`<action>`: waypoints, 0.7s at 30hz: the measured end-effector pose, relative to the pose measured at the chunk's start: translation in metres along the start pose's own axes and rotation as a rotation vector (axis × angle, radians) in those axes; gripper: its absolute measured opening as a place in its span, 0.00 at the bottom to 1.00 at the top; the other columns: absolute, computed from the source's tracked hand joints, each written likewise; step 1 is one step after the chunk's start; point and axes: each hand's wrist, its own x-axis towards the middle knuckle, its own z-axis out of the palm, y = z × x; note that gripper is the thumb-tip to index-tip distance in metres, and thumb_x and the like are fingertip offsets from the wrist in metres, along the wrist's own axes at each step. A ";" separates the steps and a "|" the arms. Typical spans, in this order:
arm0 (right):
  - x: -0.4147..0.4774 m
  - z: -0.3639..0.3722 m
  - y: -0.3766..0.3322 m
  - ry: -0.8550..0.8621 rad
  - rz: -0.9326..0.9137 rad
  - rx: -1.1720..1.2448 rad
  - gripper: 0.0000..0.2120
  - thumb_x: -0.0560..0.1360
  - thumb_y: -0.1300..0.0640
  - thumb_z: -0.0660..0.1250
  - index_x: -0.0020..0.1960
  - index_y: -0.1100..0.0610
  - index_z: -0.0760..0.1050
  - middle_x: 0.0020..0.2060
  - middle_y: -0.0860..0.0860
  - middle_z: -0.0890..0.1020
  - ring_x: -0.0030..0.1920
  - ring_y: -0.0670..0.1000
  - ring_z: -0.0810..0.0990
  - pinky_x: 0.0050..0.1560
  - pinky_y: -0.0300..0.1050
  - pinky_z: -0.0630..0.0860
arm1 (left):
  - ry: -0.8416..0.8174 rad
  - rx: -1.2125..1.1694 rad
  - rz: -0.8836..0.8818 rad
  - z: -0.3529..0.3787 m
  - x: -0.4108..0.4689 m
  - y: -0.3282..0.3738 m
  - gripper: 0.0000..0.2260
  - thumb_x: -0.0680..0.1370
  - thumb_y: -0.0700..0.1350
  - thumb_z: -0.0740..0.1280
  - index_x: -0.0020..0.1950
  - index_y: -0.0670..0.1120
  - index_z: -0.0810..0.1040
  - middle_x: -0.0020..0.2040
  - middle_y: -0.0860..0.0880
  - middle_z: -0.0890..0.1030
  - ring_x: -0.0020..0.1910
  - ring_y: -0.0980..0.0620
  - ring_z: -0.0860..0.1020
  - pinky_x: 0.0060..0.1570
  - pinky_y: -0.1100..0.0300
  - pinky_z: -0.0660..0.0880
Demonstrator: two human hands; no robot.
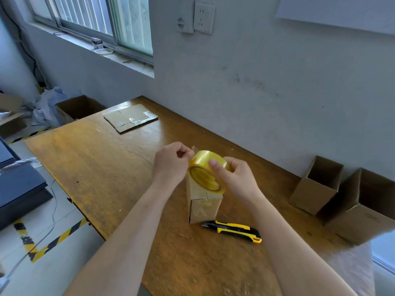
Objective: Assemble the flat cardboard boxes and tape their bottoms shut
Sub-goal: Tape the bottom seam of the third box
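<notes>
Cardboard box, seen from the head camera, stands upright on the wooden bench near its middle. Its flaps are folded shut on top, with a seam showing between them. A glossy strip of tape runs down its near face.

Over the top of the box hangs a yellow tape roll, tilted so its open core faces the camera. Whether the roll's lower edge touches the box cannot be told.

The right hand grips the roll from the right, with the thumb laid across its outer band and the other fingers wrapped behind it. The left hand is at the roll's upper left rim, its fingers curled and pinched together against the band. Whether a loose tape end lies between them cannot be told.

A yellow and black utility knife lies flat on the bench just beside the box, on the near side.

At the far end of the bench lies a flattened carton with patches of old tape. Two assembled boxes stand side by side at the right end, near the wall, with their openings upward.

Beyond the bench's far left corner sits another open carton. Yellow and black hazard tape marks the floor on the left.
</notes>
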 end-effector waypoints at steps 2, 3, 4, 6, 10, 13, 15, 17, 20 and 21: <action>0.005 -0.004 -0.005 0.047 -0.029 -0.099 0.26 0.69 0.31 0.65 0.37 0.56 0.77 0.30 0.51 0.76 0.33 0.48 0.75 0.34 0.46 0.71 | -0.037 -0.165 -0.145 0.005 -0.004 -0.008 0.07 0.75 0.42 0.72 0.37 0.48 0.81 0.34 0.49 0.82 0.34 0.50 0.80 0.45 0.46 0.81; 0.008 -0.007 -0.008 0.048 -0.037 -0.215 0.25 0.69 0.31 0.65 0.37 0.54 0.77 0.31 0.49 0.77 0.33 0.48 0.75 0.34 0.46 0.71 | -0.047 -0.228 -0.207 0.007 -0.007 -0.011 0.07 0.75 0.41 0.72 0.36 0.46 0.81 0.33 0.49 0.81 0.33 0.51 0.78 0.46 0.47 0.81; 0.011 -0.010 -0.009 0.049 -0.039 -0.376 0.24 0.71 0.30 0.64 0.38 0.52 0.77 0.32 0.49 0.78 0.35 0.48 0.76 0.34 0.46 0.72 | -0.048 -0.271 -0.255 0.010 -0.008 -0.015 0.08 0.76 0.40 0.71 0.37 0.46 0.81 0.33 0.49 0.80 0.33 0.51 0.77 0.45 0.48 0.79; 0.014 -0.015 -0.011 0.062 -0.043 -0.725 0.25 0.72 0.29 0.61 0.42 0.51 0.79 0.36 0.47 0.80 0.38 0.47 0.77 0.36 0.43 0.74 | -0.039 -0.311 -0.310 0.012 -0.008 -0.020 0.07 0.77 0.41 0.70 0.38 0.45 0.80 0.33 0.50 0.79 0.34 0.52 0.76 0.40 0.53 0.77; 0.018 -0.019 -0.009 0.086 -0.018 -0.907 0.24 0.72 0.28 0.60 0.47 0.48 0.78 0.40 0.44 0.79 0.42 0.47 0.77 0.36 0.40 0.71 | -0.043 -0.343 -0.389 0.015 -0.011 -0.027 0.07 0.79 0.41 0.67 0.41 0.43 0.79 0.37 0.49 0.78 0.37 0.53 0.74 0.39 0.62 0.71; 0.023 -0.021 -0.007 0.099 0.031 -0.867 0.23 0.72 0.29 0.60 0.46 0.48 0.78 0.40 0.46 0.78 0.42 0.48 0.77 0.33 0.40 0.66 | -0.064 -0.447 -0.500 0.020 -0.016 -0.037 0.08 0.80 0.39 0.66 0.40 0.42 0.77 0.37 0.48 0.77 0.34 0.53 0.73 0.37 0.63 0.70; 0.024 -0.021 -0.004 0.086 0.022 -0.982 0.25 0.72 0.28 0.59 0.49 0.48 0.80 0.40 0.45 0.78 0.43 0.48 0.76 0.36 0.40 0.67 | -0.086 -0.479 -0.564 0.021 -0.018 -0.045 0.08 0.80 0.39 0.66 0.40 0.42 0.77 0.37 0.47 0.77 0.33 0.53 0.72 0.37 0.63 0.71; 0.026 -0.017 0.000 0.064 -0.017 -1.101 0.28 0.73 0.27 0.57 0.53 0.49 0.80 0.39 0.45 0.78 0.43 0.48 0.75 0.46 0.43 0.70 | -0.094 -0.498 -0.617 0.024 -0.018 -0.052 0.07 0.79 0.38 0.67 0.41 0.42 0.78 0.38 0.46 0.78 0.33 0.53 0.72 0.36 0.62 0.71; 0.030 -0.011 0.002 0.011 0.006 -1.132 0.31 0.72 0.26 0.55 0.56 0.48 0.80 0.42 0.45 0.81 0.49 0.49 0.78 0.63 0.51 0.65 | -0.097 -0.479 -0.663 0.030 -0.020 -0.063 0.07 0.79 0.39 0.67 0.42 0.42 0.79 0.40 0.46 0.78 0.35 0.52 0.72 0.37 0.61 0.72; 0.030 -0.009 0.002 -0.007 0.017 -1.146 0.31 0.72 0.26 0.55 0.55 0.48 0.80 0.42 0.45 0.81 0.49 0.49 0.78 0.64 0.52 0.63 | -0.101 -0.471 -0.678 0.032 -0.022 -0.067 0.07 0.79 0.40 0.67 0.42 0.42 0.79 0.40 0.46 0.78 0.35 0.52 0.72 0.37 0.61 0.72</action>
